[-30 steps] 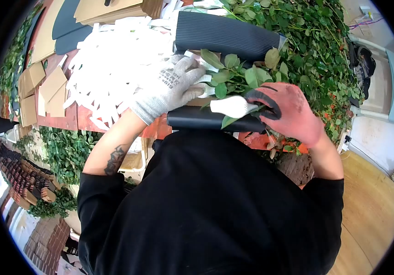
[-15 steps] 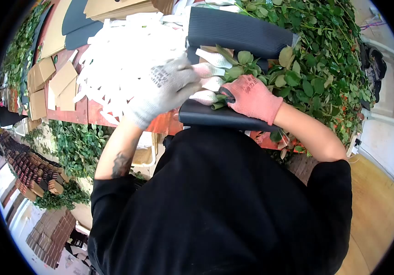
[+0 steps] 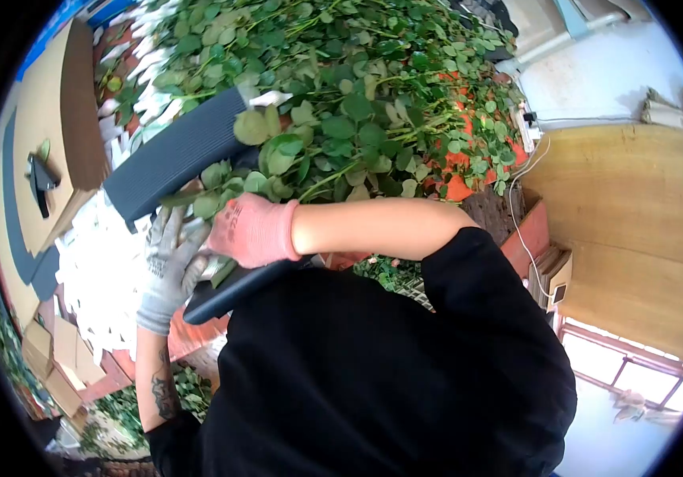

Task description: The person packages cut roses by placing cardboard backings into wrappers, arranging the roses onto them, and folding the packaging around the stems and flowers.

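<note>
Two hands [image 3: 168, 272] [image 3: 246, 230] together beside leaves [image 3: 214, 175], left splayed, right curled, grips unclear

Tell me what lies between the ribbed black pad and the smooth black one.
In the head view: the left hand, the right hand and some green leaves.

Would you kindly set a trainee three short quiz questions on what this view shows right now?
1. Which colour is worn on the right hand: A) grey, B) pink, or C) blue?
2. True or false: leafy stems lie beyond the right hand, away from the wearer's body.
3. Fill in the blank: the heap beside the left hand is ____ in colour.

Key: 1. B; 2. True; 3. white.
</note>
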The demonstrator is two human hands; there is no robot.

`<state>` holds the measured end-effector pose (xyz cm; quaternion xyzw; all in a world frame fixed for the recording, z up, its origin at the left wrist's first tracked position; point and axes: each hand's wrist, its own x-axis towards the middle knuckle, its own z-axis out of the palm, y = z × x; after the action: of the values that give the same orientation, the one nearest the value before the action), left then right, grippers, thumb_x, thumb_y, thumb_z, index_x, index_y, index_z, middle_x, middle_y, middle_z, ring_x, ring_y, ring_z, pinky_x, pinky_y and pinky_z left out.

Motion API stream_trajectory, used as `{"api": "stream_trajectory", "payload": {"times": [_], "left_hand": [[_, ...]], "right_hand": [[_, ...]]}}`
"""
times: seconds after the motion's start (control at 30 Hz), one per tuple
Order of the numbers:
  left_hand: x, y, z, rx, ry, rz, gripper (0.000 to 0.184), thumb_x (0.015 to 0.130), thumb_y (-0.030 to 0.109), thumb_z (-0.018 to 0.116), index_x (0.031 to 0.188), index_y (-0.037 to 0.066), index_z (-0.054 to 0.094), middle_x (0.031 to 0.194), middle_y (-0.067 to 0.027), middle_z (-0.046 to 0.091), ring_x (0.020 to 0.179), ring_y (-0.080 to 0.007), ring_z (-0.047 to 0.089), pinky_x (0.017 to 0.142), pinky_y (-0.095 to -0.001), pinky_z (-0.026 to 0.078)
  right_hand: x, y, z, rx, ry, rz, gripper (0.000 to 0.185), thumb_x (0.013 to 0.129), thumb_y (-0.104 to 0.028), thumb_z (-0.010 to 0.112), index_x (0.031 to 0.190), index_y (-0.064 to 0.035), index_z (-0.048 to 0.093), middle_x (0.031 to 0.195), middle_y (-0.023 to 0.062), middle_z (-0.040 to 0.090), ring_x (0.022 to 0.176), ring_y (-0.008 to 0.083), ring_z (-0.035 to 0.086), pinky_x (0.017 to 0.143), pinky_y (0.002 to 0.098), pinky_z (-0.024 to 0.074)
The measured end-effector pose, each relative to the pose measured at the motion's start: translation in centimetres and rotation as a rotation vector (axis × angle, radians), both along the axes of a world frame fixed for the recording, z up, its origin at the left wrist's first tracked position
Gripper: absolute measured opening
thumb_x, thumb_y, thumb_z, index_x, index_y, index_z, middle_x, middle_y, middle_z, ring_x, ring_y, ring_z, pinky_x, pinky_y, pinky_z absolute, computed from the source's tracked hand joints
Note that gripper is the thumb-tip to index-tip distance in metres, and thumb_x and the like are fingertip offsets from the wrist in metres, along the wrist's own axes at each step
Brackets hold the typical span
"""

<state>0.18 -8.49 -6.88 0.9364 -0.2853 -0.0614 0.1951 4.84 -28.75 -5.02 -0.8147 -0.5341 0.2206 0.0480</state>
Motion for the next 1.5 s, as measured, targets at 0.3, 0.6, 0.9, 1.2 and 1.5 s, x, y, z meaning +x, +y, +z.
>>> {"api": "stream_trajectory", "payload": {"times": [0.3, 0.6, 0.9, 1.2, 1.5], "left_hand": [[-0.8, -0.1, -0.5, -0.047, 0.039, 0.045, 0.053, 0.073, 0.028, 0.069, 0.121, 0.009, 0.059, 0.143, -0.0242, 0.033, 0.132, -0.0449, 0.028, 0.109, -0.0507, 0.023], [-0.5, 0.2, -0.5, 0.021, 0.048, 0.02, 0.066, 0.06, 0.023, 0.074, 0.122, 0.008, 0.057, 0.142, -0.0261, 0.032, 0.133, -0.0469, 0.027, 0.109, -0.0498, 0.025], [-0.7, 0.2, -0.9, -0.039, 0.054, 0.061, 0.062, 0.06, 0.023, 0.074, 0.119, 0.007, 0.06, 0.145, -0.024, 0.03, 0.135, -0.0437, 0.025, 0.11, -0.0479, 0.025], [-0.7, 0.9, -2.9, -0.128, -0.071, -0.008, 0.062, 0.068, 0.031, 0.073, 0.126, 0.013, 0.056, 0.145, -0.0235, 0.032, 0.135, -0.0441, 0.025, 0.11, -0.0521, 0.021], [-1.4, 2.7, 0.9, -0.415, 0.013, 0.227, 0.04, 0.076, 0.03, 0.072, 0.108, 0.008, 0.066, 0.115, -0.0161, 0.059, 0.105, -0.0309, 0.057, 0.089, -0.0389, 0.046]], "right_hand": [[0.0, -0.5, -2.2, 0.061, 0.026, -0.054, 0.025, 0.076, -0.015, 0.052, 0.097, -0.0052, 0.061, 0.093, 0.0141, 0.063, 0.09, 0.0302, 0.063, 0.074, 0.0406, 0.0503], [0.9, -6.9, 5.0, 0.537, -0.322, -0.151, 0.03, 0.078, -0.024, 0.059, 0.104, -0.0088, 0.062, 0.096, 0.0039, 0.062, 0.096, 0.0227, 0.06, 0.091, 0.0364, 0.0452], [-1.0, -14.2, 2.1, -0.109, -0.386, -0.274, 0.027, 0.07, -0.017, 0.062, 0.097, -0.0118, 0.057, 0.092, 0.0068, 0.056, 0.094, 0.0244, 0.056, 0.083, 0.0377, 0.0435], [-1.7, -15.8, -0.4, 0.036, -0.437, -0.227, 0.034, 0.071, -0.013, 0.062, 0.105, -0.0095, 0.06, 0.089, 0.0057, 0.061, 0.098, 0.0223, 0.059, 0.091, 0.0368, 0.043], [0.9, 0.0, 2.8, -0.018, -0.185, 0.213, 0.035, 0.077, -0.031, 0.064, 0.107, -0.0144, 0.058, 0.099, 0.0058, 0.059, 0.101, 0.0206, 0.056, 0.083, 0.0362, 0.0433]]}}
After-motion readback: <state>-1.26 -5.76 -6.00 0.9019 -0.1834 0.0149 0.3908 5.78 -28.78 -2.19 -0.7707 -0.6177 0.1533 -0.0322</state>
